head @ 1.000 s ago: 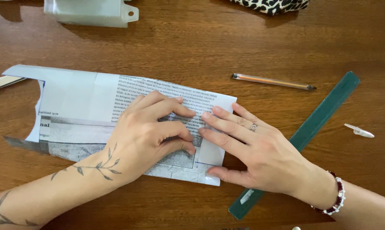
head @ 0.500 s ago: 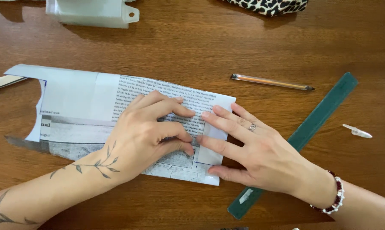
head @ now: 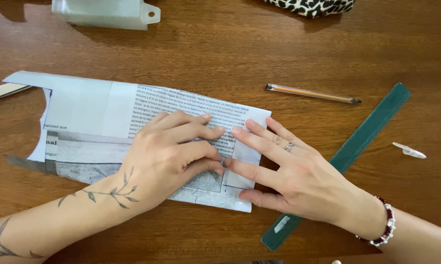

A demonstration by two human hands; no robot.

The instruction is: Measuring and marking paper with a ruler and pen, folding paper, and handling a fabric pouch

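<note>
**Both hands flat on a folded newspaper sheet**

Hands first: the left hand [head: 169, 159] lies palm down with its fingers loosely curled, fingertips pressing into the newspaper sheet [head: 108, 132]; the right hand [head: 291, 178] lies spread and flat beside it, fingertips nearly meeting those of the left over the sheet's right end. Neither pinches anything; both press down.

That sheet lies across the middle of the wooden bench [head: 230, 54], running from the left edge of view to just under the right hand's fingers. Its right end looks doubled over, with a small pale flap beneath the right fingertips. Newsprint of this kind is likely very light, limp and easily torn or creased; it should slide readily on polished wood, so flat pressure with the pads suits it better than a grip, and an edge or corner would be the place to lift it. Its left end has a ragged cut-out notch.

Around it: a dark green ruler [head: 357, 146] lies diagonally, partly under the right wrist, close enough to be knocked. A clear orange pen [head: 313, 94] rests beyond the right fingers, apart from the paper. A small white cap-like piece [head: 409, 150] sits further right. At the far edge stand a translucent white plastic container [head: 103, 12] and a leopard-print pouch [head: 311, 6], well clear.
</note>
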